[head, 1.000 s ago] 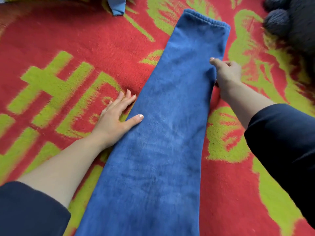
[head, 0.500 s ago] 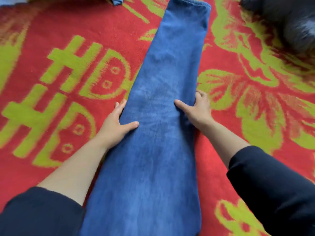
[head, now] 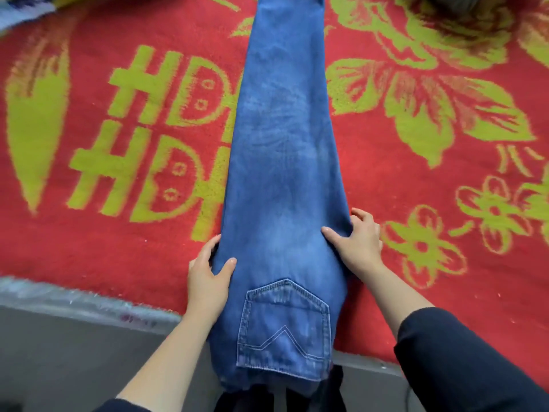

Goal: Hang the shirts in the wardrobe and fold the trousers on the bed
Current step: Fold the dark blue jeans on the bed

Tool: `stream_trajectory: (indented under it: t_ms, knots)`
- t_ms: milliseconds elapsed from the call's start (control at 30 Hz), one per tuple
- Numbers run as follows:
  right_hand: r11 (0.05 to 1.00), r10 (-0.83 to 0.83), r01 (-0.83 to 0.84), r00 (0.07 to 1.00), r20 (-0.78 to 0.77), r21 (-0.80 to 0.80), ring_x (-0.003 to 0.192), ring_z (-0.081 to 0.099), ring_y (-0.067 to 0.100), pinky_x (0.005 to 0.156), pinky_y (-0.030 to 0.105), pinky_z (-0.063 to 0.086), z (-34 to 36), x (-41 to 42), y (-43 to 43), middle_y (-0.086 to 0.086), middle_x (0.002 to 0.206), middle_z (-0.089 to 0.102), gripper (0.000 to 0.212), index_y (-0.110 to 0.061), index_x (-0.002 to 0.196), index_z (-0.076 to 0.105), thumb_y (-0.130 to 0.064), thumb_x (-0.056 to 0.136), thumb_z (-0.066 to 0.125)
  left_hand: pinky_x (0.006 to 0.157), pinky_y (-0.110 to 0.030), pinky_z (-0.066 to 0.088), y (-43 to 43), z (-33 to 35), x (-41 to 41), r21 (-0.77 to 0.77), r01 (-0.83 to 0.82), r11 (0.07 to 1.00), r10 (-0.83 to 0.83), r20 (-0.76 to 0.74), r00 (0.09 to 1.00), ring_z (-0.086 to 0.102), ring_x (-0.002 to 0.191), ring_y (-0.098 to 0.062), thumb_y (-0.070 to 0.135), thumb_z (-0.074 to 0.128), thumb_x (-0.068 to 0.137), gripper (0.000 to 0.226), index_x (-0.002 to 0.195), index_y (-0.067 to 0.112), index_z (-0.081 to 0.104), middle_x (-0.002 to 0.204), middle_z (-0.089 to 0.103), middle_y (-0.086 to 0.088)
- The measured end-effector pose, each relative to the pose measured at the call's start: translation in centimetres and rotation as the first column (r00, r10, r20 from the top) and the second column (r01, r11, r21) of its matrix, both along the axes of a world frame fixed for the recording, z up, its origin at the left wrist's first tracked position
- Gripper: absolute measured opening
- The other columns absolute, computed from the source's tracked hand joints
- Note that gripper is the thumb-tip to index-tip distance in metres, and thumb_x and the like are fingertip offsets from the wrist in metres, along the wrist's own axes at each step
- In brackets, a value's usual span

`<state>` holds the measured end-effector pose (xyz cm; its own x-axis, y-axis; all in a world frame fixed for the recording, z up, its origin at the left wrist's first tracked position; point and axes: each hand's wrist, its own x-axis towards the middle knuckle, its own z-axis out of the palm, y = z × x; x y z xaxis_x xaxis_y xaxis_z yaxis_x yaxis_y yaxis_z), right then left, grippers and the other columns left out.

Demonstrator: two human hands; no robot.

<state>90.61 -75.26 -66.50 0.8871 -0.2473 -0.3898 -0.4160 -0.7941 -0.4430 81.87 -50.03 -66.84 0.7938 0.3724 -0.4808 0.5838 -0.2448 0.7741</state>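
Observation:
Blue jeans lie folded lengthwise on the red and green blanket of the bed. Their leg end runs away from me and the back pocket faces up near the bed's edge. My left hand sits at the jeans' left edge, thumb on the denim and fingers along the side. My right hand sits at the right edge in the same way, thumb pressed on the denim and fingers bent against the side. Neither hand lifts the cloth.
The bed's near edge runs across the lower left, with grey floor below it. A dark fuzzy object lies at the top right. A pale cloth shows at the top left corner.
Both hands have slid along the jeans' edges from the lower leg toward the waist, and my view has moved back with them. The back pocket and bed edge have come into view.

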Motion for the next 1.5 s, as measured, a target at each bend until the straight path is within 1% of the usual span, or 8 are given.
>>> stream_trajectory:
  t_ms: [233,533,700,833,1000,1133,1300,1500]
  knots:
    - [0.68,-0.617,0.604,0.778,-0.12,0.416,0.075,0.057,0.013,0.079,0.034,0.047,0.2,-12.6,2.0,0.002,0.088,0.061,0.066,-0.01,0.125,0.046,-0.038,0.075,0.079,0.086,-0.035,0.05,0.4,1.0,-7.4,-0.076,-0.081,0.994,0.075,-0.084,0.994,0.064,0.096,-0.019,0.012,0.07,0.084,0.027,0.106,0.019,0.055,0.103,0.067,-0.003]
    - [0.823,-0.16,0.251,0.963,-0.215,0.51,0.066,0.057,0.0,0.06,0.015,0.045,1.9,-19.7,1.3,-0.009,0.077,0.069,0.014,-0.015,0.081,0.068,-0.028,0.086,0.07,0.082,-0.043,0.052,1.2,2.7,-11.2,0.01,0.221,0.975,-0.213,-0.219,0.952,0.066,0.088,-0.023,0.029,0.066,0.086,0.017,0.087,0.015,0.057,0.086,0.07,0.0]
    - [0.816,-0.211,0.309,0.946,-0.247,0.489,0.065,0.049,0.01,0.056,0.023,0.039,3.9,-23.1,1.1,-0.003,0.072,0.06,0.018,-0.011,0.075,0.06,-0.022,0.09,0.058,0.093,-0.04,0.048,0.9,5.7,-14.1,0.043,0.416,0.908,-0.404,-0.17,0.899,0.062,0.107,-0.018,0.027,0.065,0.085,0.069,0.14,0.041,0.025,0.122,0.064,0.01]
    - [0.753,-0.167,0.41,0.875,-0.454,0.514,0.055,0.049,0.01,0.042,0.015,0.034,6.6,-26.7,-0.2,-0.004,0.065,0.059,0.02,-0.015,0.07,0.06,-0.022,0.088,0.056,0.103,-0.032,0.041,1.0,8.2,-17.7,-0.052,0.576,0.815,-0.572,-0.221,0.79,0.052,0.123,-0.011,0.023,0.064,0.088,0.079,0.143,0.055,0.017,0.141,0.046,0.016]
    - [0.603,-0.137,0.532,0.803,-0.58,0.594,0.083,0.064,0.027,0.075,0.035,0.046,10.3,-25.5,-1.7,0.018,0.101,0.071,0.029,0.001,0.103,0.068,-0.02,0.084,0.061,0.083,-0.016,0.05,0.7,11.4,-17.1,-0.323,0.461,0.827,-0.541,-0.229,0.809,0.06,0.098,0.001,0.015,0.064,0.09,0.04,0.126,0.031,0.059,0.12,0.064,0.01]
    - [0.347,-0.085,0.502,0.858,-0.506,0.792,0.079,0.068,0.019,0.063,0.025,0.055,14.1,-20.0,-1.6,0.009,0.098,0.07,0.022,-0.012,0.108,0.064,-0.016,0.087,0.055,0.057,-0.013,0.044,0.8,14.7,-11.9,-0.374,0.338,0.864,-0.435,-0.215,0.874,0.062,0.081,-0.001,0.02,0.062,0.09,0.017,0.102,0.02,0.074,0.099,0.073,0.008]
    - [0.16,-0.102,0.462,0.886,-0.452,0.872,0.064,0.07,0.016,0.055,0.022,0.056,17.3,-10.1,-1.1,0.003,0.075,0.074,0.031,-0.014,0.08,0.074,-0.02,0.089,0.045,0.102,-0.042,0.04,1.4,17.5,-1.8,-0.563,0.116,0.818,-0.24,-0.152,0.959,0.052,0.101,-0.024,0.021,0.059,0.087,0.031,0.114,0.005,0.065,0.112,0.06,-0.016]
    - [-0.104,-0.063,0.456,0.884,-0.463,0.884,0.075,0.071,0.026,0.072,0.024,0.057,16.6,3.2,1.2,0.028,0.077,0.068,0.03,0.0,0.09,0.071,-0.023,0.071,0.072,0.061,-0.02,0.055,2.1,15.7,12.2,-0.627,0.025,0.779,-0.1,-0.085,0.991,0.067,0.072,-0.007,0.015,0.042,0.098,0.028,0.091,0.02,0.069,0.087,0.071,0.002]
